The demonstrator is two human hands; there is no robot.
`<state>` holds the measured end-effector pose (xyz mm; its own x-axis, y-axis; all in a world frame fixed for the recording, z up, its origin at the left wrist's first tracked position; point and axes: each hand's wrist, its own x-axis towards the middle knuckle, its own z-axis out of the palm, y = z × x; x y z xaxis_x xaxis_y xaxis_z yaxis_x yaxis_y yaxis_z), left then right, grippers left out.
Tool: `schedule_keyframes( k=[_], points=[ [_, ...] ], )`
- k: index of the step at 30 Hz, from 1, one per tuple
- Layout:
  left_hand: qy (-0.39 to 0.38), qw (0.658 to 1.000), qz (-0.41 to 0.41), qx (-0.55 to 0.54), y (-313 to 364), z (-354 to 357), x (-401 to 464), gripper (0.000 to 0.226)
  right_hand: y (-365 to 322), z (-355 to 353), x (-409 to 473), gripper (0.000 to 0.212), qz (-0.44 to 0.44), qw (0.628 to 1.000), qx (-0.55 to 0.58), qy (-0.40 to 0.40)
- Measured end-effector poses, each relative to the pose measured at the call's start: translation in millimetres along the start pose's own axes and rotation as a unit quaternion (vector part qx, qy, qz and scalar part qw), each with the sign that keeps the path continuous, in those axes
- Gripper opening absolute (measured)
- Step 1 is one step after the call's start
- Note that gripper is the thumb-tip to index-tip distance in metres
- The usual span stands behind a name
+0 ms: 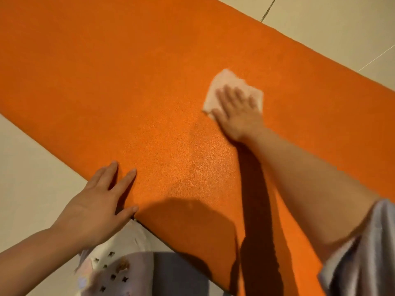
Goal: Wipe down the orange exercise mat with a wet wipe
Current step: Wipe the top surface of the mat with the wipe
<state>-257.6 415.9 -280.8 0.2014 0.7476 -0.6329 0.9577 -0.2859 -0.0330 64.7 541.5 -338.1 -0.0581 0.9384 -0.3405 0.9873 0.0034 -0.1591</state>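
Two hands are at work, well apart from each other. The right hand (pixel 236 113) lies flat on the wipe (pixel 229 88) with fingers straight and spread, pressing it onto the mat (pixel 128 82) — a flat palm gives even pressure, I think, so the wipe does not bunch up. The wipe sits right of the mat's middle, nearer the far edge. The left hand (pixel 100 201) is also flat, fingers straight, resting on the near left edge of the mat, half on the floor (pixel 27 167); probably it keeps the mat from sliding during the strokes. Around the mat there is pale tiled floor with thin joints. Near the camera is the person's patterned clothing (pixel 111 272) and a grey sleeve (pixel 363 253) — nothing blocks the wipe's path.
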Motion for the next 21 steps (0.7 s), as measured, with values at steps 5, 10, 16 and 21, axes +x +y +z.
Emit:
schedule_keyframes(
  k=[5,10,16,21],
  points=[
    [0.03,0.999,0.025,-0.036,-6.7,5.2,0.7,0.091,99.7,-6.0,-34.0,0.067,0.193,0.979,0.053,0.043],
    [0.014,0.999,0.022,-0.048,-11.7,6.3,-1.7,0.089,109.0,7.3,-64.7,0.066,0.334,0.932,0.11,0.089],
    [0.063,0.988,0.007,-0.14,-3.7,6.0,3.7,0.082,-36.3,41.9,-71.5,0.065,0.102,0.989,0.094,0.055],
    [0.133,0.962,0.038,-0.236,9.0,7.4,-4.5,0.073,-144.5,73.6,-115.7,0.061,-0.208,0.975,0.067,0.042]
  ],
)
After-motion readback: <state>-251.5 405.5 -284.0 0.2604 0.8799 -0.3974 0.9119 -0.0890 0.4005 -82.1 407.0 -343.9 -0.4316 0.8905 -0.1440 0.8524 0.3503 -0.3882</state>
